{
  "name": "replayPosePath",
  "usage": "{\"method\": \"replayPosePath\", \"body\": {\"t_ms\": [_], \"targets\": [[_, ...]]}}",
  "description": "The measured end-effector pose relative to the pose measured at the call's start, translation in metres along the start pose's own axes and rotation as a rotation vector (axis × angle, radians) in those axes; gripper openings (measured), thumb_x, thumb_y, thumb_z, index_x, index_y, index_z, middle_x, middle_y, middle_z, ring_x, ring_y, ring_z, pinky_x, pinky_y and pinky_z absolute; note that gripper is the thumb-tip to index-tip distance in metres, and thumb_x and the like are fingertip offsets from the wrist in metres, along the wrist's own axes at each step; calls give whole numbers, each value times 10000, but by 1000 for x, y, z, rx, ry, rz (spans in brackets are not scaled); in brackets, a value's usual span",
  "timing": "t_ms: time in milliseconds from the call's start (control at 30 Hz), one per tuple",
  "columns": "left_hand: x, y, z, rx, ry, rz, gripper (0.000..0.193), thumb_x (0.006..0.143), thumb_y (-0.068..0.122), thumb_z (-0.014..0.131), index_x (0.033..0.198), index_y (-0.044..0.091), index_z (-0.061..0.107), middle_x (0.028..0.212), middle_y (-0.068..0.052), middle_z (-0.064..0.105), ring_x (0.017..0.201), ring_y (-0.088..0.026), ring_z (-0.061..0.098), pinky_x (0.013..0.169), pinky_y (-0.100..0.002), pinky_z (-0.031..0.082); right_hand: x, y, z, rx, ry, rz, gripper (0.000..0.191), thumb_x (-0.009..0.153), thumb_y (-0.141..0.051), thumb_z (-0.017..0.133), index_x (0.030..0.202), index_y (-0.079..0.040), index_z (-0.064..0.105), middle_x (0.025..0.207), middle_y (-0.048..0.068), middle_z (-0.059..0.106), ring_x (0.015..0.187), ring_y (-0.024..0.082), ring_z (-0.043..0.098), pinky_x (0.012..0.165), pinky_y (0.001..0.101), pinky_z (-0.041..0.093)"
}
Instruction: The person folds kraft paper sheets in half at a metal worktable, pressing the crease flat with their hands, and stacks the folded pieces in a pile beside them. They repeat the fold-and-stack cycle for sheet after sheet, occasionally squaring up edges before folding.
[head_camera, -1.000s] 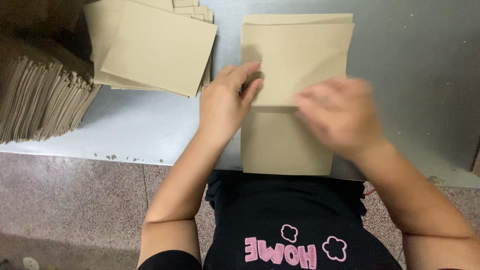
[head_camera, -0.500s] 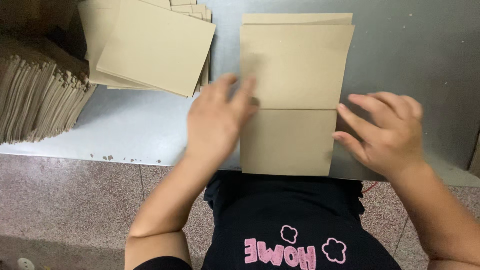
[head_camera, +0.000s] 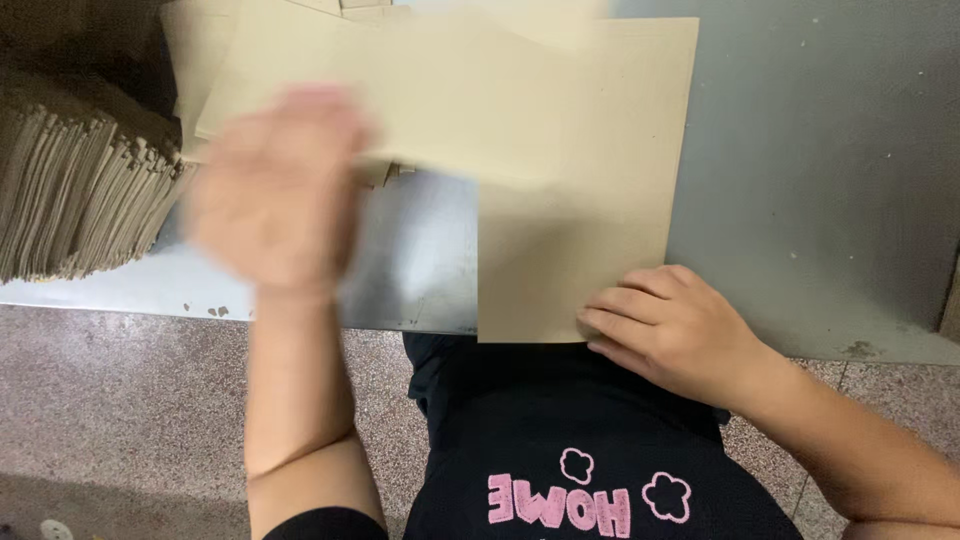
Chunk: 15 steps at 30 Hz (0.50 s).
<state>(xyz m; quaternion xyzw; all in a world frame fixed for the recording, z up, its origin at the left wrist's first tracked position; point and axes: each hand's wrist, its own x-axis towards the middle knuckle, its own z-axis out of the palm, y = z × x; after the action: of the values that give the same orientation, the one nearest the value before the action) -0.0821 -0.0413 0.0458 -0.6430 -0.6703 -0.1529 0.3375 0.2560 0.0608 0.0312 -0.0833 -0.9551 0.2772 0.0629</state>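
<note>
1. Brown paper sheet (head_camera: 575, 250) lies flat on the grey table (head_camera: 820, 180), its near edge at the table's rim; a second, blurred sheet (head_camera: 420, 110) is up over its far left part.
2. A spread pile of sheets (head_camera: 200, 60) and an upright bundle (head_camera: 70, 190) sit to the left.
3. Left hand (head_camera: 275, 190) is blurred; its grip cannot be told.
4. Right hand (head_camera: 675, 330) rests loose, fingers pressing the flat sheet's near corner.

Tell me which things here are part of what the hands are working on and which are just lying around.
In hand:
- left hand, blurred, carrying a tan paper sheet
- right hand pressing the near corner of the tan paper stack

Lying about:
- loose pile of tan sheets at the back left
- upright bundle of folded paper at far left
- grey table
</note>
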Motion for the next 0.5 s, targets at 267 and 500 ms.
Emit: {"method": "replayPosePath", "body": {"t_ms": [267, 500], "targets": [[-56, -38, -5, -270, -571, -394, 203, 988, 34, 668, 1133, 137, 764, 1204, -63, 766, 1126, -272, 706, 1040, -442, 523, 1, -10, 10, -160, 17, -41, 327, 805, -224, 784, 1111, -123, 725, 1073, 28, 679, 1020, 224, 623, 884, 406, 471], [-43, 46, -31, -754, -454, -6, 375, 809, 142, 792, 1167, 98, 685, 1297, -127, 660, 1266, -347, 597, 1104, -494, 451, -1, -8, 9, -111, -5, 4, 363, 812, -316, 799, 1119, -138, 720, 1099, 5, 677, 1050, 226, 606, 902, 415, 463]]}}
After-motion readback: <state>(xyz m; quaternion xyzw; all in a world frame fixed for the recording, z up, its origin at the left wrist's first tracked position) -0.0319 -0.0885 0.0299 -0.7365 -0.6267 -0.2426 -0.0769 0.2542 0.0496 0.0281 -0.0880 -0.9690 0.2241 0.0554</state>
